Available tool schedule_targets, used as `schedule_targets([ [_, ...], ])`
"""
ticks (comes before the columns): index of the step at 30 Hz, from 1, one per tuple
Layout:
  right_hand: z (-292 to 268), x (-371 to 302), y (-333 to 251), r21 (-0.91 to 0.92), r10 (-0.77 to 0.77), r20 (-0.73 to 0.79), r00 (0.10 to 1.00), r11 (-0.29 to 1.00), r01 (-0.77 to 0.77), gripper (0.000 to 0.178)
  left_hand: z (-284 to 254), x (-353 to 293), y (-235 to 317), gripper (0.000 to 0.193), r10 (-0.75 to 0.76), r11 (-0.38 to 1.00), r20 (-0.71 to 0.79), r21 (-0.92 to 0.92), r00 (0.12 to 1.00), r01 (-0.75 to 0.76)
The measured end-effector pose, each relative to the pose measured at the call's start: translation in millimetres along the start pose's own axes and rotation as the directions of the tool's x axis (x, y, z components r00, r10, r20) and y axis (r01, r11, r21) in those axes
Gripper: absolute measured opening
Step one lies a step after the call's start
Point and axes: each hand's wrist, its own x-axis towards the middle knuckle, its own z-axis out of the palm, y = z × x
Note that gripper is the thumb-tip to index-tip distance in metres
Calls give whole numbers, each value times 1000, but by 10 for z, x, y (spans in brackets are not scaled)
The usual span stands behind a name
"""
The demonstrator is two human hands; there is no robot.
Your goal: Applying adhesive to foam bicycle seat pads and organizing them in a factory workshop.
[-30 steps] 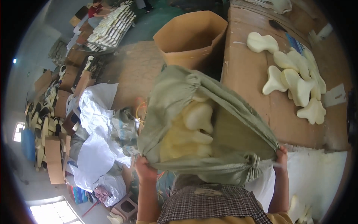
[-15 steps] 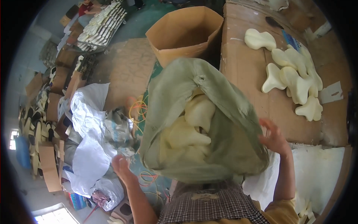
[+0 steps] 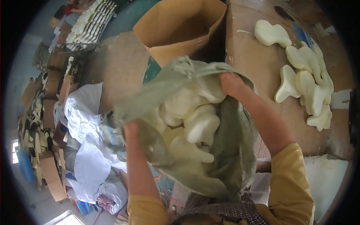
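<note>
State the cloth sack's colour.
The sack is dull greyish green, clearest in the head view.

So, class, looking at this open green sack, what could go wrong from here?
If the green sack tipped, its wide-open mouth might let the cream pieces inside spill. The right hand, at the rim close to one piece, could dislodge it. The overlapping pieces on the brown cardboard might slide if bumped.
</note>
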Motion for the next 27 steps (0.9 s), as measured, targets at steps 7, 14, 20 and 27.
schedule_targets([
  [7,488,222,-454,110,-156,211,965,985,135,64,589,354,446,28,-273,432,681,-544,680,719],
  [14,1121,38,-110,68,4,141,990,998,-13,63,1194,199,1047,50,-314,896,382,-185,869,405],
  [20,1815,236,-351,242,209,56,976,946,-217,20,1329,301,699,44,-76,435,705,-613,705,659],
  [27,1131,-246,-592,415,217,-76,973,894,-167,36,1382,-158,672,39,82,-256,775,-592,627,764],
])
